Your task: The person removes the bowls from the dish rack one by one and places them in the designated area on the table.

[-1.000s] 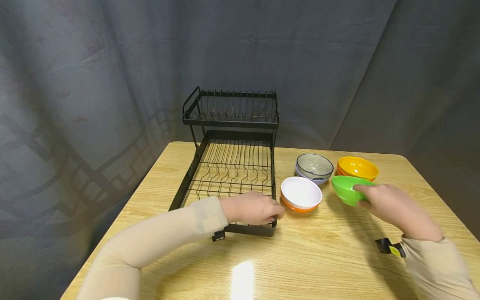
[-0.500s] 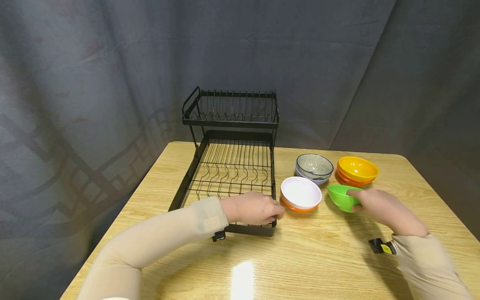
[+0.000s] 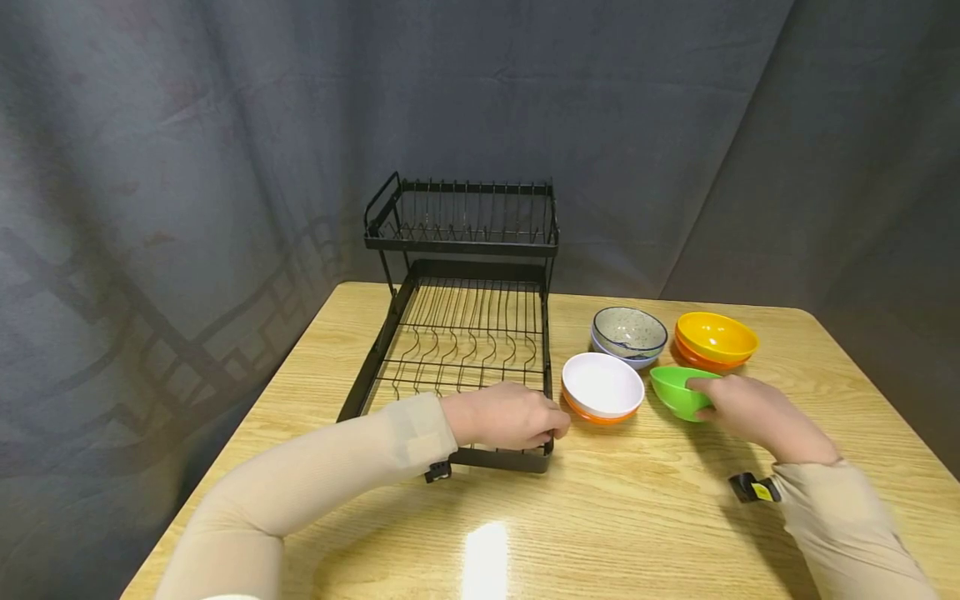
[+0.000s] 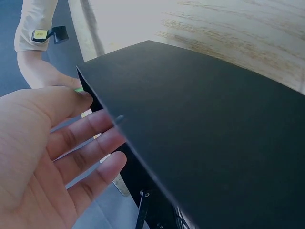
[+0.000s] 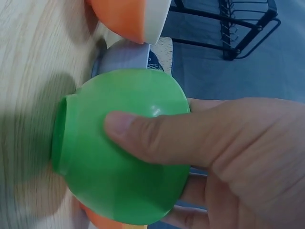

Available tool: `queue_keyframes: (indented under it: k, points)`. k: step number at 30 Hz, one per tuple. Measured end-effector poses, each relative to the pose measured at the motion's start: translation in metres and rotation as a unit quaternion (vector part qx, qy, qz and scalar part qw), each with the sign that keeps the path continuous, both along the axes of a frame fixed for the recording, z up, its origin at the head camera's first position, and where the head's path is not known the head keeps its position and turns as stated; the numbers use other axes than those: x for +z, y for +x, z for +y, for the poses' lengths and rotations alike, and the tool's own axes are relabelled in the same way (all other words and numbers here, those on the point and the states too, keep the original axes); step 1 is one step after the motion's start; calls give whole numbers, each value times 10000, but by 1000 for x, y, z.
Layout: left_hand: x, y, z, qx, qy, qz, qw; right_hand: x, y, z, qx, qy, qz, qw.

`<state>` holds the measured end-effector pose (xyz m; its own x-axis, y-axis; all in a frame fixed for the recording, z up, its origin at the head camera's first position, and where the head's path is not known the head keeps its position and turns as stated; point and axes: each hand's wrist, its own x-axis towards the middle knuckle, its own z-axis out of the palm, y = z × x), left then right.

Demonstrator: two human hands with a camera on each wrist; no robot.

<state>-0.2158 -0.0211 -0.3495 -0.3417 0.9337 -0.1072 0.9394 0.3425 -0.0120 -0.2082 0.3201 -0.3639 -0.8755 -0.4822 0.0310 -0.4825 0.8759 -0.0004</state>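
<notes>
My right hand (image 3: 767,412) pinches the rim of a green bowl (image 3: 675,392), thumb outside and fingers inside. In the right wrist view the green bowl (image 5: 124,186) has its foot close to the wooden table; I cannot tell whether it touches. Left of it sits a white bowl (image 3: 602,385) stacked in an orange one. Behind are a speckled bowl (image 3: 630,329) in a lilac one and a yellow bowl (image 3: 716,335) in an orange one. My left hand (image 3: 506,415) grips the black dish rack (image 3: 498,459) at its near right corner; the left wrist view shows fingers behind its edge.
The rack's upper tier (image 3: 461,247) rises at the back, over the far end of the lower tray. Dark grey curtains (image 3: 600,150) hang behind the wooden table (image 3: 600,517) and along its sides.
My right hand has brought the green bowl left and down, away from the yellow bowl and beside the white one. The left hand stays on the rack.
</notes>
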Motion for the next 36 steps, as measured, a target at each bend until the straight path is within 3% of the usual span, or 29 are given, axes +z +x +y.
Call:
queue_keyframes:
  k: [9, 20, 29, 32, 36]
  points:
    - [-1, -1, 1, 25, -19, 41, 10000, -9, -5, -11, 44, 278, -695, 9972]
    - [-1, -1, 2, 2, -29, 7, 10000, -17, -8, -15, 127, 166, -1041, 9943]
    - [1, -1, 1, 3, 42, 11, 10000, -6, -6, -12, -132, -240, -1320, 9909]
    - [6, -3, -5, 65, 181, -17, 9998, 7, -3, -12, -292, -500, -1183, 9913]
    - [18, -8, -19, 352, 633, -27, 9974, 28, 3, -17, -353, -714, -366, 9962]
